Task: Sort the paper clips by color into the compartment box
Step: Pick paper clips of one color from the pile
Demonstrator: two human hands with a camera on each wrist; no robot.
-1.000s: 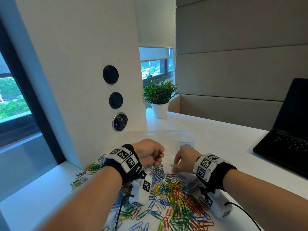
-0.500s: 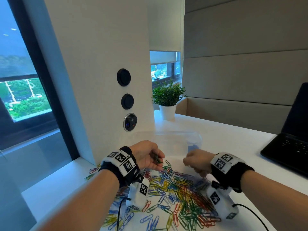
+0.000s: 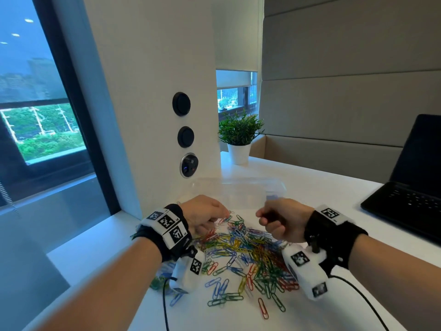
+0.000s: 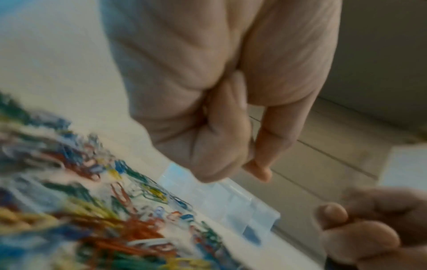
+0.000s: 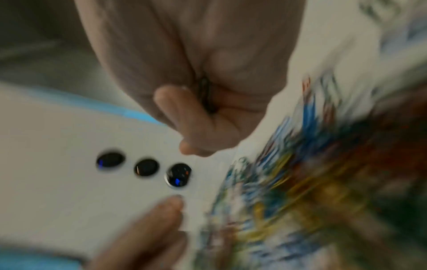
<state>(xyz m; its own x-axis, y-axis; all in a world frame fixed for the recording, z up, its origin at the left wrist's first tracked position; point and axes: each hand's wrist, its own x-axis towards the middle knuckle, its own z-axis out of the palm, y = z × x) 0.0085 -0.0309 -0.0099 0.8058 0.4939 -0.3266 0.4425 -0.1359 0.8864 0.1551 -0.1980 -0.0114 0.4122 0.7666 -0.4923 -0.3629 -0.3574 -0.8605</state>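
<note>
A loose heap of paper clips (image 3: 248,256) in red, blue, green and yellow lies spread on the white table (image 3: 310,187), nearest the viewer and partly under both wrists, with a few strays at the near edge. Both hands hover over the far edge of this heap, near each other but apart.

The left hand (image 3: 205,215) is curled, fingertips bent down close to the clips; in the left wrist view its thumb (image 4: 261,146) lies against the folded fingers, and a faint reddish sliver shows between them, too blurred to name. I cannot tell whether it holds a clip.

The right hand (image 3: 281,219) is closed into a fist above the table; the right wrist view shows a dark clip (image 5: 205,95) pinched between the thumb and the curled fingers.

Just beyond the hands stands the clear compartment box (image 3: 241,189), close to the white column. Something blue shows in its right end compartment; the other compartments are too blurred to read.

Farther off stand a potted plant (image 3: 239,134) and, to the right, a laptop (image 3: 410,187).
</note>
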